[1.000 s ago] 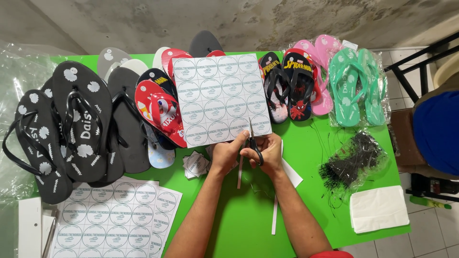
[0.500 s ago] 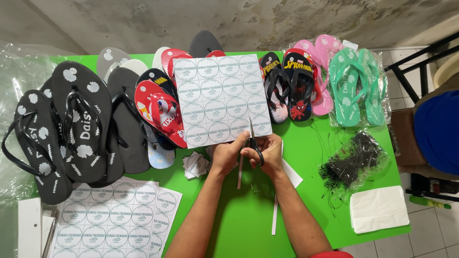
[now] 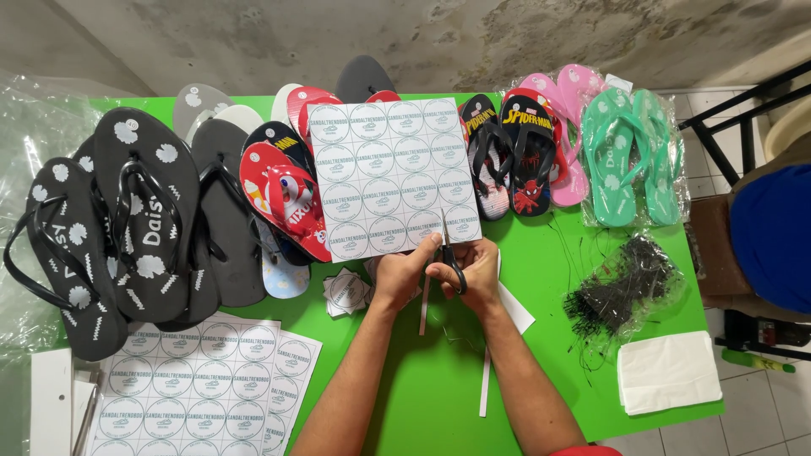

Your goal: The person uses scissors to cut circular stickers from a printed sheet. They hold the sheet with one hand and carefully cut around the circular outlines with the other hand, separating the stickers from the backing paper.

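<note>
Near me, the right hand [image 3: 473, 268] has its fingers closed through black scissors [image 3: 450, 253], blades biting the lower edge of a white sheet of round labels [image 3: 389, 173] pinched by the left hand [image 3: 404, 272]. Beyond lie flip-flops [image 3: 283, 198] on the green worktop [image 3: 422, 380], then a stained wall [image 3: 422, 38].

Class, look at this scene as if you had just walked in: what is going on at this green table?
A person is cutting a sheet of round printed labels with black-handled scissors. The right hand works the scissors at the sheet's lower edge, and the left hand steadies the sheet beside the blades. Cut-out labels and paper strips lie on the green table. Flip-flops are spread along the far side, and more label sheets lie nearby.
</note>
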